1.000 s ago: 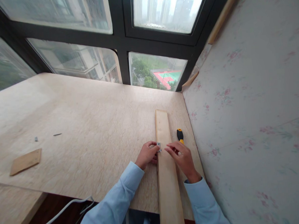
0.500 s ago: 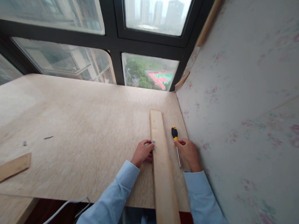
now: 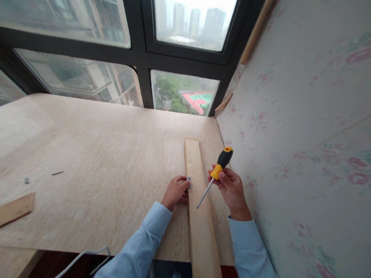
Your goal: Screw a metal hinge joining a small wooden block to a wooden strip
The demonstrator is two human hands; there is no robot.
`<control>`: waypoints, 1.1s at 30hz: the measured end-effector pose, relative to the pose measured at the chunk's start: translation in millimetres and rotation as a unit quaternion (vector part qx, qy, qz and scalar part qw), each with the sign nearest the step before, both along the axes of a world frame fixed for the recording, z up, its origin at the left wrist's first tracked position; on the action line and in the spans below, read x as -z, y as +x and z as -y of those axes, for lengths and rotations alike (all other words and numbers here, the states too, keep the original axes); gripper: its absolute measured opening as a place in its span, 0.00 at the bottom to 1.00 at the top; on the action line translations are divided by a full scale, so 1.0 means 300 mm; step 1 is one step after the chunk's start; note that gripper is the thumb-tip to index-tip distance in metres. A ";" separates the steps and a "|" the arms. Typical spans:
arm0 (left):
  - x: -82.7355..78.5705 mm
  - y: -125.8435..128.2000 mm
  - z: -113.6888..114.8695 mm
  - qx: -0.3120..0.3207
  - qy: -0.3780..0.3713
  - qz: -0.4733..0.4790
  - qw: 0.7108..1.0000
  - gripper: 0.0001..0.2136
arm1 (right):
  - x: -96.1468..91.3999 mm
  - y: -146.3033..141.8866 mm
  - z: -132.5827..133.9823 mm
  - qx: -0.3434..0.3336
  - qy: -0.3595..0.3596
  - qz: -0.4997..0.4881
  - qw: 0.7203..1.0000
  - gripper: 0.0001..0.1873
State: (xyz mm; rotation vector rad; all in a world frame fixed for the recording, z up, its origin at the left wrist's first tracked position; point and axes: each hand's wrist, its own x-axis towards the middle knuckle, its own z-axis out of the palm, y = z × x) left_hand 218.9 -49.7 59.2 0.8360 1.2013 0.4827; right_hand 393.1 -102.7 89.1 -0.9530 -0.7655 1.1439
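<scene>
A long pale wooden board (image 3: 199, 230) lies lengthwise in front of me, its near end reaching past the counter edge. At the board's left edge, my left hand (image 3: 176, 192) pinches a small shiny metal bracket (image 3: 189, 182), pressed against the wood; its exact shape is partly hidden by my fingers. My right hand (image 3: 231, 188) grips a screwdriver (image 3: 224, 156) with a black and yellow handle. The screwdriver is tilted, its shaft slanting down to the left and its tip over the board, below the bracket and apart from it.
The board rests on a marbled counter (image 3: 111, 160). Left on it are a thin wood piece (image 3: 12, 211), a small grey metal part (image 3: 26, 180) and a slim pointed metal piece (image 3: 57, 173). A papered wall (image 3: 298, 128) rises close on the right. A white cable (image 3: 68, 270) hangs at lower left.
My right hand has lifted the screwdriver off the counter beside the board and turned it, so its tip now points down-left over the board. My left hand stays at the bracket.
</scene>
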 end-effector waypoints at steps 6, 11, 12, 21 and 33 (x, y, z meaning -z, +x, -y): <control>-0.005 -0.002 -0.005 0.003 -0.013 -0.001 1.000 0.12 | -0.056 -0.010 -0.009 0.058 0.097 0.058 0.992 0.19; -0.007 -0.001 -0.002 0.001 -0.011 -0.002 1.000 0.11 | -0.114 -0.015 -0.037 0.070 0.157 0.127 0.977 0.21; -0.007 0.000 -0.002 0.000 -0.010 -0.003 1.000 0.10 | -0.112 -0.018 -0.038 0.071 0.161 0.137 0.975 0.20; -0.012 0.011 0.004 -0.012 0.005 -0.024 1.000 0.10 | -0.034 -0.059 -0.005 0.095 0.141 0.196 0.966 0.10; -0.015 0.011 0.006 -0.006 0.011 -0.029 1.000 0.11 | -0.024 -0.075 -0.012 0.071 0.135 0.203 0.967 0.09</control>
